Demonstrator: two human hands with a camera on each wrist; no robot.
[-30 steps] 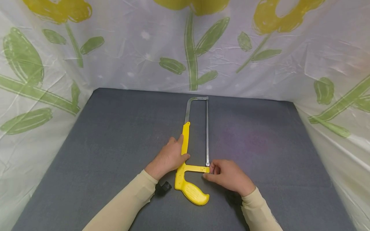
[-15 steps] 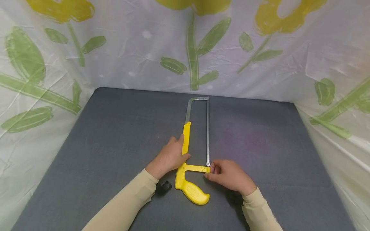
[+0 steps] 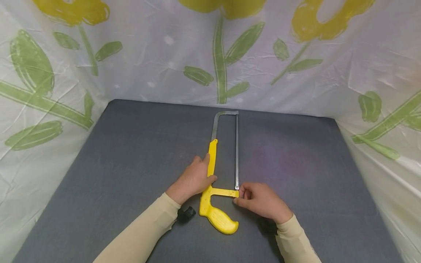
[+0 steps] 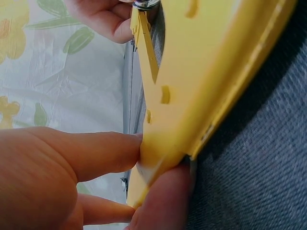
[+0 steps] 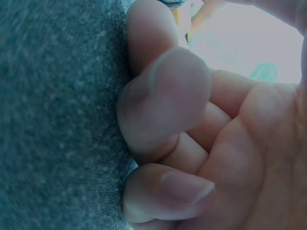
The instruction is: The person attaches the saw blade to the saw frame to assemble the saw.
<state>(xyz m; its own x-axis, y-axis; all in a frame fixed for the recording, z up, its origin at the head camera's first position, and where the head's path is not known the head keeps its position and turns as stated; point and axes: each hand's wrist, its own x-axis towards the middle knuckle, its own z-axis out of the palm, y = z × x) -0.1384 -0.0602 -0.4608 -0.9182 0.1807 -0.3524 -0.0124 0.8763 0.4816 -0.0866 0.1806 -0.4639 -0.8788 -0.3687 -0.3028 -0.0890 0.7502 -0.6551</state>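
A hacksaw (image 3: 213,149) with a yellow frame and handle lies flat, its silver blade side (image 3: 236,153) to the right. My left hand (image 3: 193,178) grips the yellow frame above the handle, thumb on the near side. In the left wrist view, fingers (image 4: 108,153) pinch the yellow metal edge. At the right end of the yellow crosspiece (image 3: 223,191), my right hand (image 3: 263,201) curls its thumb and fingers against the saw. A shiny metal fitting (image 4: 146,4) shows beside it in the left wrist view. What exactly the right fingertips pinch is mostly hidden.
A dark grey cloth-covered table (image 3: 138,146) lies under the saw. White sheeting (image 3: 148,54) printed with yellow flowers and green leaves hangs behind and at both sides. A small black object (image 3: 187,214) sits beneath the left wrist.
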